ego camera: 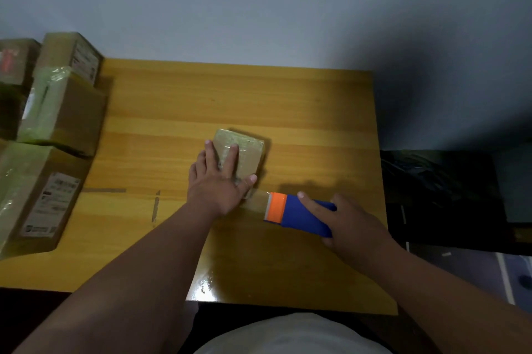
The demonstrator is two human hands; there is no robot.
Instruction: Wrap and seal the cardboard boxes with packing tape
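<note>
The cardboard boxes are found in two places: a stack of larger boxes, already shiny with tape and bearing labels, is piled at the left edge of the frame, probably put aside as finished, while one small box lies near the centre of the frame on the yellow wooden table. This table is the largest thing seen, and it is set against a pale wall; a dark object, not to be told clearly, is seen at the right edge.

The small box is already covered with glossy tape on its top. It is pressed flat by the left hand, whose fingers are stretched straight over the top face, most likely so that the box is kept from sliding while tape is pulled. Just to the lower right of the box, the blue tape dispenser with an orange front is gripped by the right hand, the index finger laid along its body. A clear strip of tape is stretched from the dispenser to the near corner of the box, so a further band is judged to be in hand.

Two short tape scraps are stuck on the table at the lower left of the box
</note>
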